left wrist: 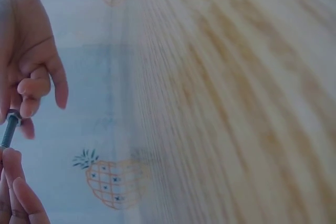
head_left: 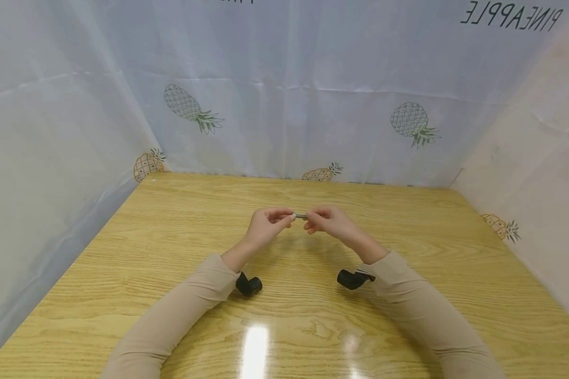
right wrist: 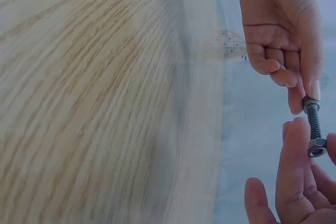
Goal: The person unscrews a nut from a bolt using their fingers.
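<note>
A metal bolt [head_left: 301, 216] lies roughly level between the two hands, above the wooden table. My left hand [head_left: 268, 223] pinches its head end with thumb and fingertips. In the right wrist view the bolt's threaded shank [right wrist: 314, 120] shows, with a hex nut [right wrist: 317, 148] near its far end. Thumb and fingers of my right hand [head_left: 331, 223] pinch that nut from either side. The left wrist view has the nut [left wrist: 13, 115] at its left edge, under the right hand [left wrist: 29, 45], while the left hand's fingertips [left wrist: 13, 163] cover the bolt head.
The wooden table [head_left: 294, 326] spreads under both arms. A black curved piece [head_left: 248, 285] shows by the left wrist and another black piece [head_left: 352, 279] by the right. Pale curtains [head_left: 284, 121] printed with pineapples stand along the back and both sides.
</note>
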`<state>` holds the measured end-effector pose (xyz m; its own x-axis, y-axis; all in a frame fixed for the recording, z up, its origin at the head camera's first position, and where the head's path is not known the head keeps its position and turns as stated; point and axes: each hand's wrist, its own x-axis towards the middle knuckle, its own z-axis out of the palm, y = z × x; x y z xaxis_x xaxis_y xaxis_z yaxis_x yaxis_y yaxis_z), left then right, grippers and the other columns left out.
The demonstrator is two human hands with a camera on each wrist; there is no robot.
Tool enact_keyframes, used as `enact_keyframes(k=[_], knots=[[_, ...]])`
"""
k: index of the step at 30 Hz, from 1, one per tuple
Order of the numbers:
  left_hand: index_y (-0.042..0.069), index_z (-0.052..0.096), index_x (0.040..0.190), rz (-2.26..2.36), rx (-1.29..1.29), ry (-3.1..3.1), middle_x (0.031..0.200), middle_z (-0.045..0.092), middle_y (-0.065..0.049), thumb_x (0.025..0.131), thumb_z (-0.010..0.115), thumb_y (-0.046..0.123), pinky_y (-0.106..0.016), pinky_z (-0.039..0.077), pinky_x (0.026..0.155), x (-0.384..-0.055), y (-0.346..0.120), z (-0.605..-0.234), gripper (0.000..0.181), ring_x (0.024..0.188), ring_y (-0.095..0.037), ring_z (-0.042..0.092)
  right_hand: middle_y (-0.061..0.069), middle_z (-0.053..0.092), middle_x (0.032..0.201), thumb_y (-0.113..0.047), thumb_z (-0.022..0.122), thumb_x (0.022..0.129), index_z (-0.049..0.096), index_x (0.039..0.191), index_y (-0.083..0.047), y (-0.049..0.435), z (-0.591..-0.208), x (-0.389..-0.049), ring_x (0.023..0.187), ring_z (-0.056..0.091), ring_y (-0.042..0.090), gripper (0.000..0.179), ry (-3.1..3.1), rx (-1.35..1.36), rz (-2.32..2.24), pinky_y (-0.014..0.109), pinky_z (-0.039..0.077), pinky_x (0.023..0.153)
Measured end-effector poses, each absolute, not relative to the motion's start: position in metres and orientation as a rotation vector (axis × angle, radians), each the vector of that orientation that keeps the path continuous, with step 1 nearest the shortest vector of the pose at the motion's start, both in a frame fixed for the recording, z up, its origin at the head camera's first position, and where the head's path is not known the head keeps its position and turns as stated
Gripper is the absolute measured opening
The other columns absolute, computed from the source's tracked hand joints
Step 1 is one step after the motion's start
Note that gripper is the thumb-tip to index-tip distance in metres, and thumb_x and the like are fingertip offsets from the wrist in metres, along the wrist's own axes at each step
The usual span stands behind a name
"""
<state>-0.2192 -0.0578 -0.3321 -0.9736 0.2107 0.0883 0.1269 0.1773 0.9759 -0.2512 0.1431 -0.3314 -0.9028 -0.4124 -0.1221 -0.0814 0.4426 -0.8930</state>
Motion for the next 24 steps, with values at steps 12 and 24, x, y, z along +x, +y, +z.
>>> enact_keyframes(k=[12, 24], knots=[[0.0, 0.064, 0.116, 1.933, 0.312, 2.371, 0.109, 0.066, -0.023, 0.091, 0.061, 0.017, -0.042, 0.051, 0.08, -0.235, -0.057, -0.348, 0.03, 0.095, -0.028, 0.066, 0.024, 0.061, 0.118, -0.033, 0.053, 0.095, 0.048, 0.132, -0.002, 0.144, -0.332, -0.252, 0.102, 0.064, 0.024, 0.048, 2.386, -0.45, -1.456, 0.049, 0.041, 0.103], [0.007, 0.068, 0.111, 1.946, 0.317, 2.405, 0.105, 0.069, -0.019, 0.089, 0.064, 0.023, -0.032, 0.052, 0.075, -0.241, -0.058, -0.359, 0.027, 0.085, -0.015, 0.067, 0.021, 0.06, 0.117, -0.021, 0.06, 0.092, 0.052, 0.127, -0.005, 0.142, -0.331, -0.25, 0.109, 0.059, 0.03, 0.039, 2.427, -0.449, -1.454, 0.051, 0.042, 0.1]])
